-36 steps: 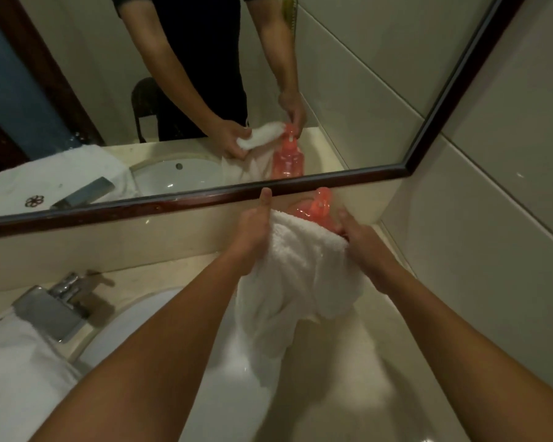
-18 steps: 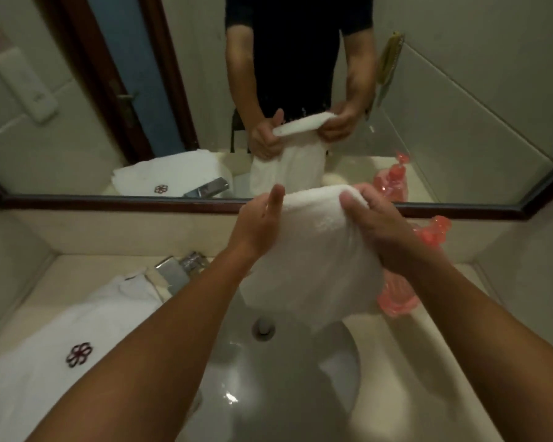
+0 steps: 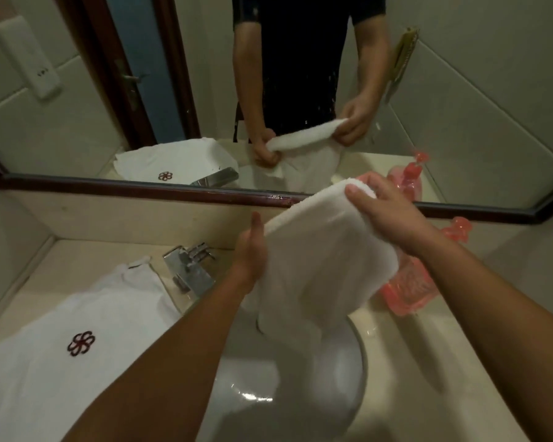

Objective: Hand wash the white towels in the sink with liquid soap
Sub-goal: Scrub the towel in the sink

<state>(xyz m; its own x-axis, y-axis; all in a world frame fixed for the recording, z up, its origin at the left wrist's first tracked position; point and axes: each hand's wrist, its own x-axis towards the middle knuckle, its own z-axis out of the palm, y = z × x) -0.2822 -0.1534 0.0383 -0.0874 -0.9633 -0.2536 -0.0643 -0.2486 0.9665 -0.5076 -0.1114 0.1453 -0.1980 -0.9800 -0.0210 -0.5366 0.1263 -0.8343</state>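
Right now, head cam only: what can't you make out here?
All head view.
1. soap bottle: mostly behind the held towel and right hand; level unreadable.
2. sink drain: hidden by that towel and the left forearm.
3. left hand: fingers behind the towel.
4. logo towel: cut off by the left edge.
5. Soap on the towel: too blurred to tell.
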